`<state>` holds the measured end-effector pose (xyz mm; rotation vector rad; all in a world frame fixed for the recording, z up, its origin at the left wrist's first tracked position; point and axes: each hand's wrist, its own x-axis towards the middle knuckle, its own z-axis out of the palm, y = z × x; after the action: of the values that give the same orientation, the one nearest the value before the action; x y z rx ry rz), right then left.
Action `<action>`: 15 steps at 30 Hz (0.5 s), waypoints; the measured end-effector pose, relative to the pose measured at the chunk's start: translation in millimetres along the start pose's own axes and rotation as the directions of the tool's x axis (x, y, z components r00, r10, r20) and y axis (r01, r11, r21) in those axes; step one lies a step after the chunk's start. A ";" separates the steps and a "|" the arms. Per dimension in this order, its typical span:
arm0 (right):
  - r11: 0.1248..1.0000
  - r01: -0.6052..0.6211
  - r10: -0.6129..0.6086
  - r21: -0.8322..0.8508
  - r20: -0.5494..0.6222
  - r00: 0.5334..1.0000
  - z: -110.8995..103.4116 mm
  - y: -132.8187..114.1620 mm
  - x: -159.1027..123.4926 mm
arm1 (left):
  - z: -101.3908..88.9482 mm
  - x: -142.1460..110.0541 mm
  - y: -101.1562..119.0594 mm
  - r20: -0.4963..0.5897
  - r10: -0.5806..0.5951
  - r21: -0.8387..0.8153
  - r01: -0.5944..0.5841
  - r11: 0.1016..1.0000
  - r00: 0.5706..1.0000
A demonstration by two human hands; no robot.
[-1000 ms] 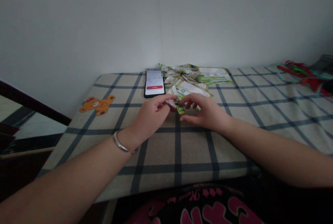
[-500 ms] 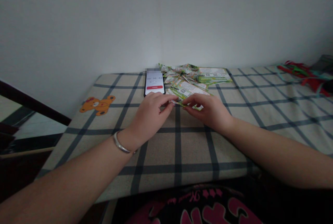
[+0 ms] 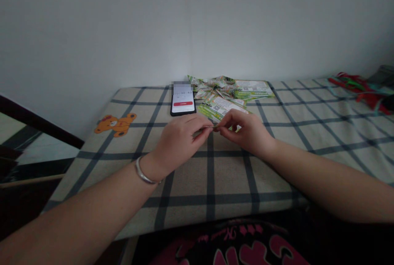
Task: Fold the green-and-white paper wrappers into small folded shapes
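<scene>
My left hand (image 3: pixel 181 138) and my right hand (image 3: pixel 248 132) meet above the checked cloth, each in a pinch. Between their fingertips is a small folded piece of paper (image 3: pixel 209 126), seen nearly edge-on, most of it behind the left fingers. Just beyond the right hand lie flat green-and-white printed leaflets (image 3: pixel 220 107). Behind those, several crumpled or folded pieces of the same printed paper (image 3: pixel 217 86) sit in a heap by the wall.
A phone (image 3: pixel 182 107) showing a running timer lies past my left hand. The checked tablecloth (image 3: pixel 191 174) carries an orange bear cutout (image 3: pixel 115 125) at left. Tangled red and green items (image 3: pixel 358 88) lie far right. A wall (image 3: pixel 197 22) stands behind the table.
Both hands have come slightly nearer to me, with the fingertips closer together. The paper has turned from showing its printed face to nearly edge-on. More of the phone shows.
</scene>
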<state>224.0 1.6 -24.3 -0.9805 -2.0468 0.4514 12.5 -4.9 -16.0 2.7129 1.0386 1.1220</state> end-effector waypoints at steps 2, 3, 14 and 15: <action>0.999 0.002 -0.002 0.040 0.008 1.000 0.5 0.6 0.1 | 1.1 -1.1 0.1 0.022 -0.046 -0.019 0.046 0.999 0.999; 0.998 -0.001 0.000 0.063 0.018 1.000 0.5 0.6 0.2 | 1.7 -1.5 0.3 0.028 -0.068 -0.029 0.068 0.997 0.997; 0.760 -0.361 0.192 0.540 0.344 0.919 -1.0 -0.1 9.5 | -1.0 -1.0 5.9 0.074 -0.042 0.008 0.041 0.999 0.996; 0.716 -0.417 0.223 0.560 0.383 0.897 -0.8 1.6 10.2 | -2.2 -1.1 6.7 0.080 -0.011 0.060 0.006 0.998 0.997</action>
<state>221.6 10.5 -19.5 -0.8717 -1.7423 1.4524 14.3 -11.3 -13.3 2.7709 1.0879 0.9876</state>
